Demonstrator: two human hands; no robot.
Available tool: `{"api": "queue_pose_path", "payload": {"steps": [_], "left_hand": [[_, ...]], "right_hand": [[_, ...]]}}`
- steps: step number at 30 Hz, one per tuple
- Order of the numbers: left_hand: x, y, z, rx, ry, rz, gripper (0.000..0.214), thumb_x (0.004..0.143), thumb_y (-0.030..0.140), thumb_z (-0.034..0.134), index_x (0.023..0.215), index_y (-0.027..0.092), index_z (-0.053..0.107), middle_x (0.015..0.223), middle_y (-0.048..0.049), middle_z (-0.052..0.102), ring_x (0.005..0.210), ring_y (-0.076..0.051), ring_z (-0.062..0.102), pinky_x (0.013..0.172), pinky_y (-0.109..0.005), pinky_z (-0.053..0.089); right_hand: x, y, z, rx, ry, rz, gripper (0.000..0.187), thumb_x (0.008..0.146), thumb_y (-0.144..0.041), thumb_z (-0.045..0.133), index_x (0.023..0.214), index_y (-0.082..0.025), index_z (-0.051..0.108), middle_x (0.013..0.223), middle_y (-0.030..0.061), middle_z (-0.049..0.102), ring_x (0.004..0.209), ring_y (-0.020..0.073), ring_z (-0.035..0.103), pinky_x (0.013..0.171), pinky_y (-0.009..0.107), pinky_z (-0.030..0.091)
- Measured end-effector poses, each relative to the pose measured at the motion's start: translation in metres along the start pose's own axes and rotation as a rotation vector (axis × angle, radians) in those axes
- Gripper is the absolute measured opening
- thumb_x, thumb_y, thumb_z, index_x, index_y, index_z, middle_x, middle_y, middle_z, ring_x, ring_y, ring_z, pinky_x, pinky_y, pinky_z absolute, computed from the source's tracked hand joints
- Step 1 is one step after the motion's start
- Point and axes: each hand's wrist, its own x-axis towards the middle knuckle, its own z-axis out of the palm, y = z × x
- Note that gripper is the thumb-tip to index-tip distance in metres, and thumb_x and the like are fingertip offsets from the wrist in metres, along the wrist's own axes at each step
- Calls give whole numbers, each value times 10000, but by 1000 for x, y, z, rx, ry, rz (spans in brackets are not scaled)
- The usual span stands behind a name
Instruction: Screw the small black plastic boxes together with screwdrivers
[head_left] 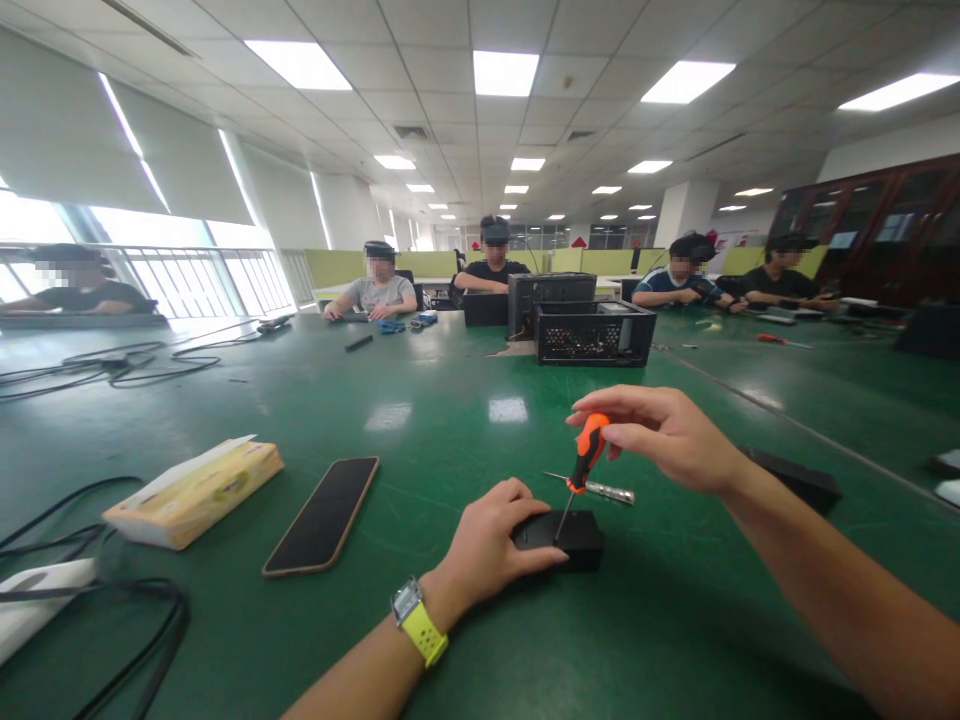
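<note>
My left hand (496, 540) is closed around the left part of a small black box-shaped device (583, 540), pressing it to the green table. In my right hand (664, 435) is the top of a screwdriver (591, 450) with an orange and black handle, held between thumb and fingers. The screwdriver leans a little to the right, and its tip meets the top of the black device close to my left thumb. Just behind the device lies a thin second screwdriver (611, 492) with a clear handle. Whatever sits under the tip is too small to make out.
A phone (322, 520) and a tissue pack (199, 490) lie to the left, near black cables (161, 590) and a white power strip (45, 600). Another black block (795, 480) is behind my right forearm. Open computer cases (596, 335) stand farther back; several people sit around the table.
</note>
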Motion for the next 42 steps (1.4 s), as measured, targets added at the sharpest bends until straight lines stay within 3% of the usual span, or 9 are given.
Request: {"api": "queue_pose_path", "payload": {"steps": [6,12,17,23,28,33,39,42], "left_hand": [[0,1,-1,1,7,3,436,759,489,787,1075,199,707,977,-46,615,891,-209,612,769,-287,493],[0,1,0,2,5,7,442,758,492,787,1077,196,706,972,-43,611,887,-207,609,773,-289,496],[1,0,0,4,14,10,442,751,484,796,1069,189,709,966,-47,614,882,-208,612,766,-286,495],[1,1,-1,2,5,5,432,757,477,793,1075,198,708,979,-53,622,892,-214,615,762,-287,497],[1,2,-2,1,2,5,441,753,482,794,1075,194,708,975,-53,620,893,-215,613,762,-289,499],[2,2,-2,3,-2,-4,425,767,493,776,1071,205,709,973,-52,620,889,-213,612,762,-288,504],[1,3,-3,7,-2,-6,425,758,483,786,1072,208,708,975,-48,621,890,-213,612,767,-290,506],[1,3,-3,-2,-2,-6,426,761,486,784,1072,205,709,971,-48,621,886,-212,612,764,-288,503]], "right_hand": [[3,1,12,-221,95,-112,312,844,-351,668,1103,-188,724,887,47,716,740,157,656,607,255,511],[0,0,11,-28,4,-98,307,884,-225,570,1171,-186,673,1061,73,724,880,177,691,689,269,545],[1,-1,13,-224,97,-180,255,865,-304,643,1077,-188,725,912,52,694,772,150,643,606,242,499],[1,0,12,-103,38,-144,313,895,-230,570,1183,-182,681,1012,63,719,866,165,680,704,263,545],[1,1,10,-181,59,-213,308,870,-248,618,1160,-196,709,943,55,709,809,158,661,617,242,514],[0,1,10,-50,15,-143,338,881,-200,552,1193,-181,680,1082,81,727,903,181,696,768,294,564],[1,-1,11,-217,61,-226,307,861,-281,646,1152,-202,708,915,53,696,765,145,646,615,239,520],[0,-2,9,-142,25,-189,336,877,-210,575,1195,-194,685,987,65,718,848,169,682,688,268,552]]}}
